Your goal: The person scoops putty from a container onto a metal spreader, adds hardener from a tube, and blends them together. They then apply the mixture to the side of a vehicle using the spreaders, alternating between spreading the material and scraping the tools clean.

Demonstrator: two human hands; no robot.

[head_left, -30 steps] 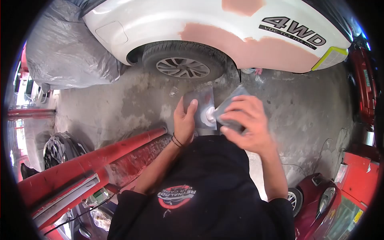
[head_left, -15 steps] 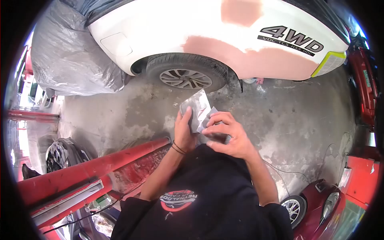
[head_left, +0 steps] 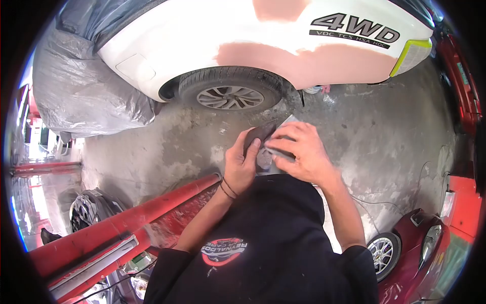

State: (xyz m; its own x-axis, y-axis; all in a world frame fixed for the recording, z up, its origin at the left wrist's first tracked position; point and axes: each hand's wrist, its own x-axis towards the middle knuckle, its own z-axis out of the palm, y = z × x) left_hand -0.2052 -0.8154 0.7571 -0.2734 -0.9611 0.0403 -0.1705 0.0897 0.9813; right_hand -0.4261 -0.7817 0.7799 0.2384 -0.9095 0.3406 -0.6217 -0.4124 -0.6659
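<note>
My left hand [head_left: 242, 163] grips a flat metal spreader plate [head_left: 259, 136], tilted so its dark face shows. My right hand [head_left: 299, 152] holds a second thin metal spreader blade [head_left: 287, 121] pressed against the plate, fingers closed over it. Both hands meet just above my black shirt [head_left: 263, 238], over the concrete floor. Any filler on the plate is hidden by my fingers.
A white car [head_left: 243, 35] with pink filler patches [head_left: 304, 58] and a "4WD" decal stands ahead, its rear wheel [head_left: 228, 93] close. Grey plastic sheeting [head_left: 81, 86] covers its left part. A red lift arm [head_left: 126, 218] runs lower left; a dark red car [head_left: 415, 253] sits lower right.
The plate has tipped from face-up to a darker, edge-on angle, and my right hand has slid the blade across it toward my left hand. My view shifted slightly.
</note>
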